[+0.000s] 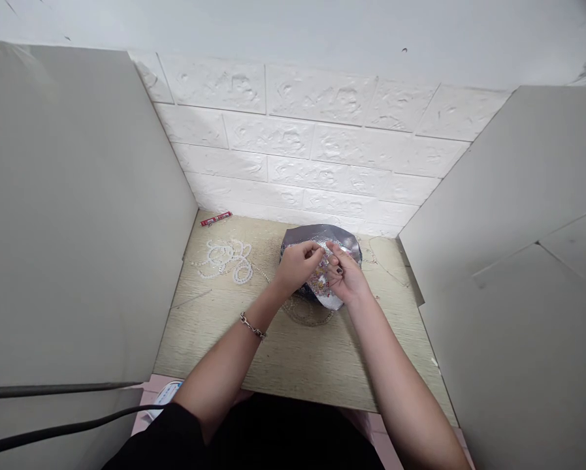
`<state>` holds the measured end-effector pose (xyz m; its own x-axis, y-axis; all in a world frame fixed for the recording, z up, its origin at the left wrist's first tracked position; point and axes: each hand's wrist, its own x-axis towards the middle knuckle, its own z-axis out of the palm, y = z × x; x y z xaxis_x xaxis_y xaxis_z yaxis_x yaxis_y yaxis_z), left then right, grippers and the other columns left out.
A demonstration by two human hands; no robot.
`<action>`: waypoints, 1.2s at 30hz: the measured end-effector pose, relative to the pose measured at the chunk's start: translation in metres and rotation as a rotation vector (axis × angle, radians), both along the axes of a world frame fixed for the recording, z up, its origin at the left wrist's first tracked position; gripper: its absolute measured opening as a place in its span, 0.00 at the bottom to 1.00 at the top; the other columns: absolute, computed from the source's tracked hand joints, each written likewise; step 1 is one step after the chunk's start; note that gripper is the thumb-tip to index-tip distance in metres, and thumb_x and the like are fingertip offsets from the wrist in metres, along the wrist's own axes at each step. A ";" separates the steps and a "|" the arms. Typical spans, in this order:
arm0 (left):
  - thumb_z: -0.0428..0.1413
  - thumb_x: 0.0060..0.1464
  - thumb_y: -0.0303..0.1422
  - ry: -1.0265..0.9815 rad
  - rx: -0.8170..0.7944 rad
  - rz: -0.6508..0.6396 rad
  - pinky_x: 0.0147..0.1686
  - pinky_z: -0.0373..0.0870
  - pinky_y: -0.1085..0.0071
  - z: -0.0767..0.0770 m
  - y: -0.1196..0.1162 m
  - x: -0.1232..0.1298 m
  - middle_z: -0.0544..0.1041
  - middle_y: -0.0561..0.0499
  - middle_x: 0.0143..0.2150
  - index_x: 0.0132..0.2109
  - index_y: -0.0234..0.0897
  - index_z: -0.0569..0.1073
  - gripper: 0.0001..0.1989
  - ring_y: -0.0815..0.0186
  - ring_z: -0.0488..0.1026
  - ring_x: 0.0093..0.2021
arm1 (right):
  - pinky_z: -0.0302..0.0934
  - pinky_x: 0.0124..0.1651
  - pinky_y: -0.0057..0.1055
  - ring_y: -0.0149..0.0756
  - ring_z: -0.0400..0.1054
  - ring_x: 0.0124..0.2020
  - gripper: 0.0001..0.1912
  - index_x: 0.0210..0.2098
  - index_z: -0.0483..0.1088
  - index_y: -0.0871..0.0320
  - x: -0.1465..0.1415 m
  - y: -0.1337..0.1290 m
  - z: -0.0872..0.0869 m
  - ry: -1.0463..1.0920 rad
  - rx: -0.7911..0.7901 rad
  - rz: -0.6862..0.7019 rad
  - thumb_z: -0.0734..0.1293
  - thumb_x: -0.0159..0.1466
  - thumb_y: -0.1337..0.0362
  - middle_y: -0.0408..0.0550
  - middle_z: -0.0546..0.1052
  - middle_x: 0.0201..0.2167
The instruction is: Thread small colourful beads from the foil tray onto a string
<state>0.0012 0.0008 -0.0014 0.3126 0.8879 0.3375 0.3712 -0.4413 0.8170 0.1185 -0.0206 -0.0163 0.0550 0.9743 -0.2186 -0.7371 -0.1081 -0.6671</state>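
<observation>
My left fingers (315,247) and right fingers (338,253) curl close together, pinch-like; I cannot tell whether they grip anything fine. My 2 hands sit above the silver bag (321,231) on the tabletop (302,365), probably so anything dropped lands among its beads (318,284). White strands (242,269) lie aside, likely to avoid snagging.

One left hand (298,264) and one right hand (349,277) are counted, together two. One bracelet (252,326), one table (214,352), one silvery bag (322,232) and one small red object (216,219) are seen. Two grey side panels (77,215) are also counted. The white bead strands (244,272), being tangled, cannot be counted exactly.
</observation>
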 end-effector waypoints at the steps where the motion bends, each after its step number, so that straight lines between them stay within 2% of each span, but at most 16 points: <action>1: 0.47 0.50 0.36 0.008 0.009 0.005 0.24 0.55 0.77 0.000 0.000 0.000 0.65 0.56 0.19 0.28 0.33 0.71 0.13 0.73 0.60 0.23 | 0.42 0.09 0.10 0.14 0.48 0.09 0.12 0.31 0.67 0.61 0.000 0.000 0.000 -0.001 -0.001 -0.001 0.69 0.47 0.65 0.34 0.62 0.11; 16: 0.46 0.51 0.35 0.108 0.122 0.030 0.24 0.56 0.77 -0.001 -0.001 -0.001 0.70 0.54 0.22 0.32 0.35 0.73 0.12 0.73 0.63 0.23 | 0.42 0.09 0.10 0.14 0.48 0.09 0.13 0.32 0.67 0.60 -0.001 -0.001 0.001 -0.031 -0.011 -0.012 0.70 0.46 0.65 0.33 0.62 0.11; 36: 0.46 0.52 0.36 0.139 0.131 0.032 0.25 0.57 0.77 0.000 -0.002 -0.001 0.71 0.53 0.23 0.33 0.35 0.73 0.13 0.73 0.64 0.23 | 0.43 0.10 0.10 0.15 0.49 0.09 0.12 0.31 0.67 0.59 -0.002 -0.002 0.001 -0.054 -0.020 -0.008 0.69 0.46 0.65 0.34 0.63 0.11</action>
<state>-0.0001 -0.0009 -0.0018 0.3365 0.8496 0.4061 0.4925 -0.5264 0.6931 0.1169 -0.0223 -0.0152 0.0751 0.9692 -0.2346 -0.7006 -0.1161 -0.7040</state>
